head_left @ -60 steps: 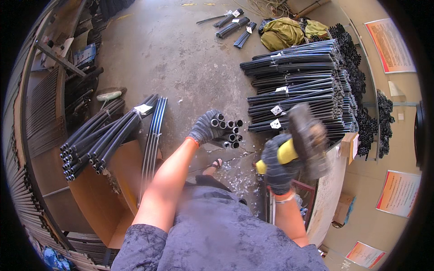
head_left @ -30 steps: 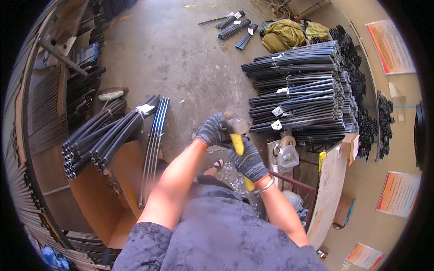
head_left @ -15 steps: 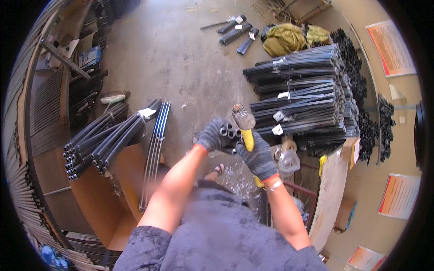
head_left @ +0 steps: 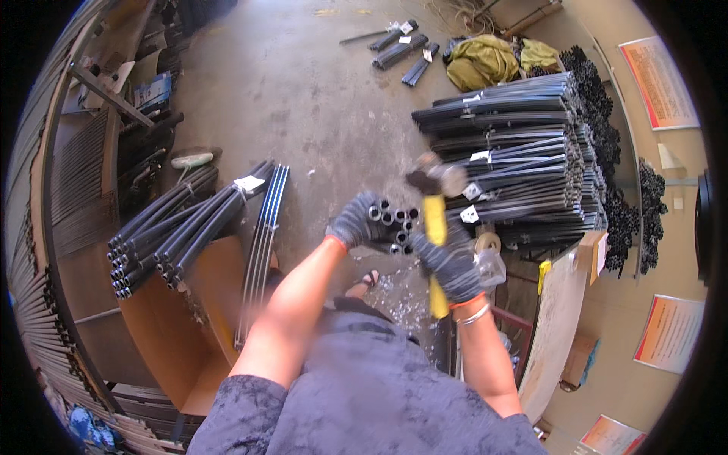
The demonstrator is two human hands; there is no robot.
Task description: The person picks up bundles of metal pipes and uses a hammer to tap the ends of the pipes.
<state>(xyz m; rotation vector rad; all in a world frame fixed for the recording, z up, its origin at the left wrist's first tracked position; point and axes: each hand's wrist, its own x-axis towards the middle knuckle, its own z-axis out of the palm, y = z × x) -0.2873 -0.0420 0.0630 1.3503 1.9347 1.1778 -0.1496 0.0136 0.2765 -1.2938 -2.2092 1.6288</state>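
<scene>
My left hand (head_left: pixel 355 221), in a grey glove, is closed around the side of an upright bundle of dark metal tubes (head_left: pixel 400 216), whose round open ends face up at me. My right hand (head_left: pixel 449 262), gloved the same way, grips a hammer by its yellow handle (head_left: pixel 435 220). The metal hammer head (head_left: pixel 437 179) is blurred and stands beyond the tube ends, a little to their right. The lower part of the bundle is hidden below my hands.
Tied tube bundles (head_left: pixel 205 227) lean at the left beside a cardboard box (head_left: pixel 163 341) and thin loose rods (head_left: pixel 262 254). A large stack of tied tubes (head_left: pixel 508 163) fills the right side. Smaller bundles (head_left: pixel 400 51) lie on the far floor. A board (head_left: pixel 560 318) stands at right.
The hammer has swung to the right, away from over the tubes, and my right hand has moved right with it. More tube ends now show. My left hand stays at the bundle.
</scene>
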